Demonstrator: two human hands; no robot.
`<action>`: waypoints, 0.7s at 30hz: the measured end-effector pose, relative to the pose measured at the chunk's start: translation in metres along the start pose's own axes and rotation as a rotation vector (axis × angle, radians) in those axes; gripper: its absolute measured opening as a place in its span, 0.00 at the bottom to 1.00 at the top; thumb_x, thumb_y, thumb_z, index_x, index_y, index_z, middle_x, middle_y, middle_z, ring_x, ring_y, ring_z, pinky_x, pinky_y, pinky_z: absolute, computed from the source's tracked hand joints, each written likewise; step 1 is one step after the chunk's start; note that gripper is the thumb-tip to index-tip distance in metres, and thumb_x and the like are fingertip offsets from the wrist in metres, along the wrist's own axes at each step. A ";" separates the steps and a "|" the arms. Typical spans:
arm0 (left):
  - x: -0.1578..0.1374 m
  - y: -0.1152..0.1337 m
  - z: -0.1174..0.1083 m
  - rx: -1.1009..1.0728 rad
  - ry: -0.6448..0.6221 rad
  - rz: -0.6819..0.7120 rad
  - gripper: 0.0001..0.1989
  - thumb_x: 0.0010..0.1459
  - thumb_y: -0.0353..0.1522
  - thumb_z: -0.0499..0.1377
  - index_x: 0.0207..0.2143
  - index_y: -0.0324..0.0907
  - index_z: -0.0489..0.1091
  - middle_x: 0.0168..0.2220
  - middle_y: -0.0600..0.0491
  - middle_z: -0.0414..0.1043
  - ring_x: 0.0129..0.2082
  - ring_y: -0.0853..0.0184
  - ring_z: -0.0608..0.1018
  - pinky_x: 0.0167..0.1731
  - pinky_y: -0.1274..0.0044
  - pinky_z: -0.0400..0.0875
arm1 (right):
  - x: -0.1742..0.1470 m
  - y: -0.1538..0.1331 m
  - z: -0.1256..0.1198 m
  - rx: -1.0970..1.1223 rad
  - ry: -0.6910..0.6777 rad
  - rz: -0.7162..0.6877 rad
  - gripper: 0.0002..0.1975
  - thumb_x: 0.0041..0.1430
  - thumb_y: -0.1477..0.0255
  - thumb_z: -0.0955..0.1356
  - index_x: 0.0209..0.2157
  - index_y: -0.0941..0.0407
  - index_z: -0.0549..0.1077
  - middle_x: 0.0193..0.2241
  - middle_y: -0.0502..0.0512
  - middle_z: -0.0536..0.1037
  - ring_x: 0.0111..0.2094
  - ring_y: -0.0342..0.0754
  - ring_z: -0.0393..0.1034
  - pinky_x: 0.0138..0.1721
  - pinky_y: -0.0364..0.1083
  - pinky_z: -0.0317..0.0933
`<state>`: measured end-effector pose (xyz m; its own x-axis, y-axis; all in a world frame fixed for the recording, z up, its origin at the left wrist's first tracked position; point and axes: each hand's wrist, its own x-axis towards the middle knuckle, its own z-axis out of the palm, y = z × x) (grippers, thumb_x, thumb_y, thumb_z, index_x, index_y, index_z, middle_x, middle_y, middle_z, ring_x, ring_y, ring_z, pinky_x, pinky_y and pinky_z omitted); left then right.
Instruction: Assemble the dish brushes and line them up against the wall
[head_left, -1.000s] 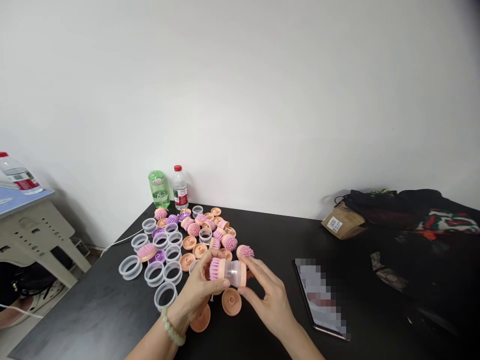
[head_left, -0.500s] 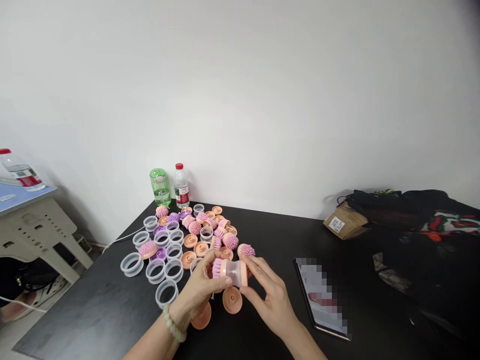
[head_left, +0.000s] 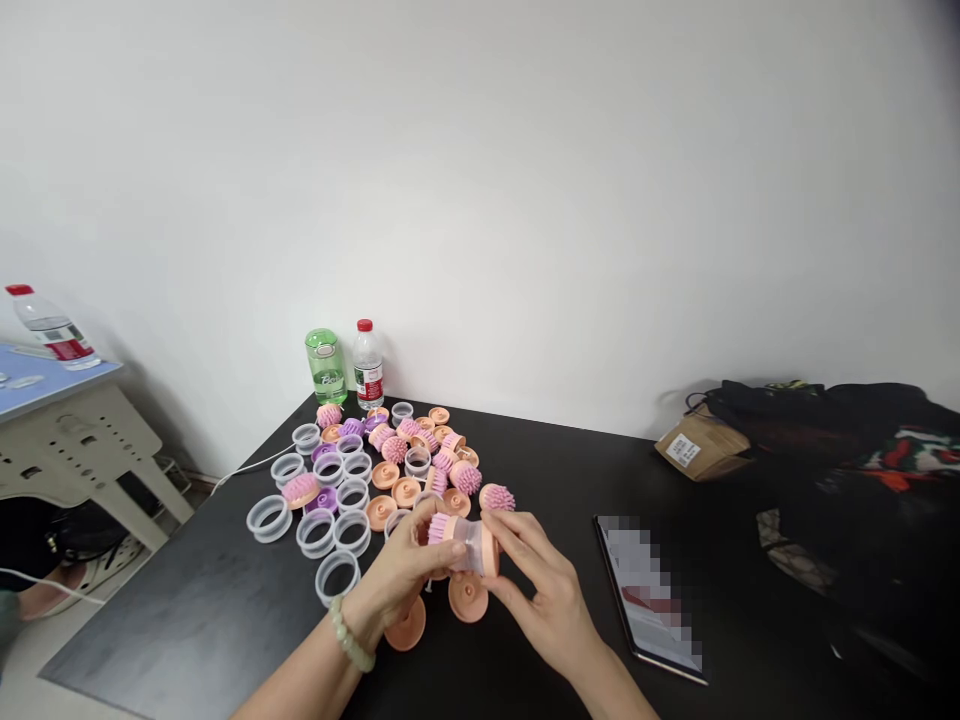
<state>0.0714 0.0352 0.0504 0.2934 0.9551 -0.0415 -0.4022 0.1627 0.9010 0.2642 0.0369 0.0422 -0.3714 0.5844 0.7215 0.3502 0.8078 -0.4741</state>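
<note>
With both sets of fingers (head_left: 450, 551) clamped on one brush (head_left: 470, 547), logged left to right: clear rings (head_left: 271, 535), peach discs (head_left: 381, 513), bristle heads (head_left: 394, 451) loose on tabletop (head_left: 187, 600), left hand (head_left: 409, 562) at bristles (head_left: 437, 529), brush above tabletop apparently fully joined, right hand (head_left: 550, 590) at peach base (head_left: 490, 551).

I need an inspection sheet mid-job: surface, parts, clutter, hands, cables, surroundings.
Surface: black table, parts grouped toward its left side.
Parts: clear rings, peach discs, pink brush heads and purple pieces lie loose.
Clutter: phone, brown package, dark heap, two bottles.
Hands: left hand and right hand hold one brush.
Cables: white cable at the table's left edge.
Surroundings: white wall behind; blue-topped table at left.
</note>
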 end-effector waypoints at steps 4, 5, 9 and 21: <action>0.000 -0.003 -0.003 0.012 -0.032 -0.012 0.20 0.47 0.40 0.72 0.33 0.40 0.67 0.28 0.56 0.71 0.24 0.72 0.75 0.25 0.80 0.69 | 0.000 0.000 0.000 0.009 -0.014 -0.005 0.23 0.67 0.69 0.67 0.62 0.48 0.66 0.51 0.61 0.75 0.52 0.56 0.70 0.51 0.56 0.69; 0.000 -0.003 -0.003 0.011 -0.036 -0.016 0.19 0.47 0.40 0.72 0.33 0.40 0.67 0.28 0.55 0.72 0.24 0.71 0.75 0.25 0.80 0.68 | 0.000 0.000 0.000 0.011 -0.014 -0.006 0.23 0.67 0.69 0.67 0.62 0.48 0.66 0.50 0.61 0.75 0.51 0.57 0.70 0.51 0.57 0.69; 0.000 -0.004 -0.004 -0.013 -0.043 -0.034 0.19 0.47 0.39 0.72 0.34 0.41 0.67 0.28 0.56 0.70 0.25 0.71 0.74 0.26 0.80 0.67 | 0.001 -0.001 -0.002 -0.001 -0.007 -0.012 0.23 0.66 0.69 0.68 0.61 0.49 0.67 0.49 0.61 0.76 0.50 0.56 0.71 0.49 0.56 0.70; -0.002 -0.004 -0.003 0.379 -0.092 0.296 0.23 0.44 0.36 0.73 0.39 0.43 0.67 0.37 0.56 0.66 0.34 0.68 0.67 0.34 0.78 0.62 | -0.005 -0.004 0.008 0.047 0.024 0.279 0.18 0.68 0.53 0.61 0.37 0.54 0.69 0.24 0.48 0.73 0.22 0.45 0.69 0.23 0.42 0.64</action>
<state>0.0698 0.0337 0.0459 0.2962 0.9182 0.2628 -0.1404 -0.2303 0.9629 0.2577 0.0312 0.0359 -0.2457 0.7830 0.5715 0.3958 0.6192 -0.6782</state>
